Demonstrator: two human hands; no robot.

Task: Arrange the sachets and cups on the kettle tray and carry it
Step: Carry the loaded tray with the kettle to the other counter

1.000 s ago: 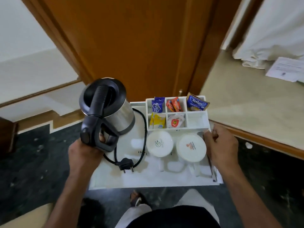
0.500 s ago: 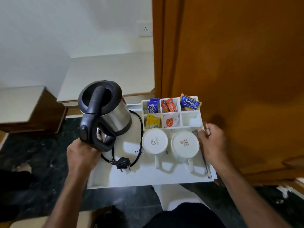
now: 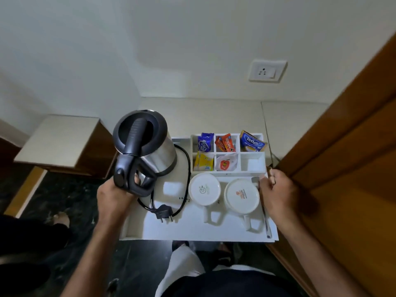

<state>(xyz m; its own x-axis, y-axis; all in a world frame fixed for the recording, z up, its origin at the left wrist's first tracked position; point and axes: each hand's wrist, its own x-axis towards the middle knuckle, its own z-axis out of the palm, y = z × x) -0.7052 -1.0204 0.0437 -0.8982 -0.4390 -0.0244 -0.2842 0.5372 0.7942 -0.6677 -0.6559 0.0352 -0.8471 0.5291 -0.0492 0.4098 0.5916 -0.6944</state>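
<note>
A white kettle tray [image 3: 192, 231] is held in the air in front of me. My left hand [image 3: 113, 195] grips the black handle of the steel kettle [image 3: 147, 146], which stands at the tray's left. My right hand [image 3: 278, 190] holds the tray's right edge. Two white cups lie upside down on it, one [image 3: 204, 188] left of the other [image 3: 242, 195]. A divided box [image 3: 252, 163] at the back holds blue [image 3: 204, 142], orange [image 3: 225, 143], yellow [image 3: 203, 161] and white [image 3: 226, 162] sachets and a Tetley teabag [image 3: 251, 143]. A spoon [image 3: 264, 213] lies beside my right hand.
The kettle's black cord and plug [image 3: 164, 212] lie on the tray. Ahead is a cream counter [image 3: 214, 114] below a wall socket [image 3: 267, 70]. A wooden door [image 3: 353, 157] stands close on the right. A low cabinet [image 3: 62, 142] is at the left, dark floor below.
My view has swung left: the wooden door moved from ahead to the right, and the counter and socket now face me. Both hands keep the same hold on kettle and tray.
</note>
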